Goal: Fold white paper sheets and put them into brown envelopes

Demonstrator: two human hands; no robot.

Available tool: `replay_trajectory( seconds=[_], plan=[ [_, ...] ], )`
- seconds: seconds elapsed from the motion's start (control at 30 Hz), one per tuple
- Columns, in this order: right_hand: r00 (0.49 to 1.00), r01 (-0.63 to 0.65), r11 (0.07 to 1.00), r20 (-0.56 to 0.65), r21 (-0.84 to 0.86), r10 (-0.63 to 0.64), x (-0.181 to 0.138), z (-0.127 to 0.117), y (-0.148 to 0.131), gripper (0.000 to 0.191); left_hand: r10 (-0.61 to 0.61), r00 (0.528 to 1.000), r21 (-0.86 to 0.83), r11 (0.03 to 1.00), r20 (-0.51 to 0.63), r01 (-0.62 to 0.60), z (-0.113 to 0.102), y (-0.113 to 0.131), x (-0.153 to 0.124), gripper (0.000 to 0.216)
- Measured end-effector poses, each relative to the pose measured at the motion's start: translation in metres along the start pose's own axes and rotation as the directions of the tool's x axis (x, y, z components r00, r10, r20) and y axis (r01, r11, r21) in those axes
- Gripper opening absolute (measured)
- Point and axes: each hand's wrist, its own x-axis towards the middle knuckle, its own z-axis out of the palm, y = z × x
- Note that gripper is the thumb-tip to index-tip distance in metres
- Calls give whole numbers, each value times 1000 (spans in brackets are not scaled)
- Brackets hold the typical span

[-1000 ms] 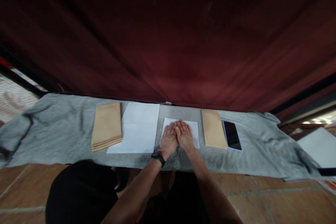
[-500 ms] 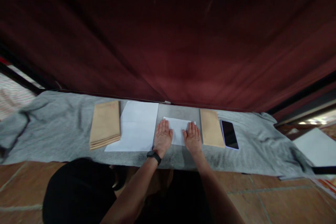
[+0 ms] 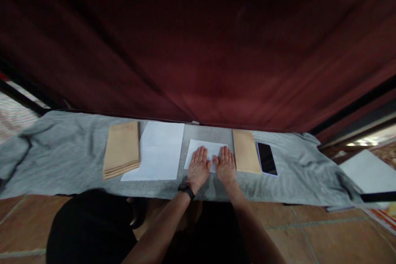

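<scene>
A folded white sheet of paper (image 3: 208, 147) lies on the grey cloth (image 3: 62, 161) in front of me. My left hand (image 3: 198, 168), with a black band on its wrist, lies flat on the sheet's left part, fingers stretched out. My right hand (image 3: 225, 166) lies flat on its right part, fingers likewise stretched out. The two hands are close together, thumbs almost touching. Neither hand grips anything.
A larger white sheet (image 3: 159, 150) lies left of my hands, and a stack of brown envelopes (image 3: 121, 148) left of that. One brown envelope (image 3: 245, 150) and a black phone (image 3: 266, 158) lie to the right. A dark red curtain (image 3: 198, 49) hangs behind.
My hands were together a second ago, slid apart across the sheet, and have now come back towards each other. The view has shifted slightly.
</scene>
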Motion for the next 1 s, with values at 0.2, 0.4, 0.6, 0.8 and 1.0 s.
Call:
replay_trajectory(
  seconds=[0.2, 0.4, 0.6, 0.8, 1.0],
  plan=[
    [999, -16, 1000, 38, -1, 16, 14, -7, 1, 55, -21, 999, 59, 998, -48, 24, -8, -27, -34, 58],
    [912, 19, 999, 409, 49, -37, 73, -29, 2, 44, -10, 999, 83, 996, -34, 13, -14, -26, -46, 57],
    [854, 6, 992, 516, 123, -69, 123, -31, 8, 37, 7, 998, 43, 999, -57, -5, -19, -29, -46, 55],
    [827, -69, 941, 547, 330, -131, 136, -43, 24, 17, -39, 986, -132, 991, -162, 17, -24, -32, -51, 52],
    [886, -248, 805, 462, 539, -37, 99, -62, 45, 27, -179, 956, -446, 893, -233, 59, -32, -37, -53, 51]
  ],
)
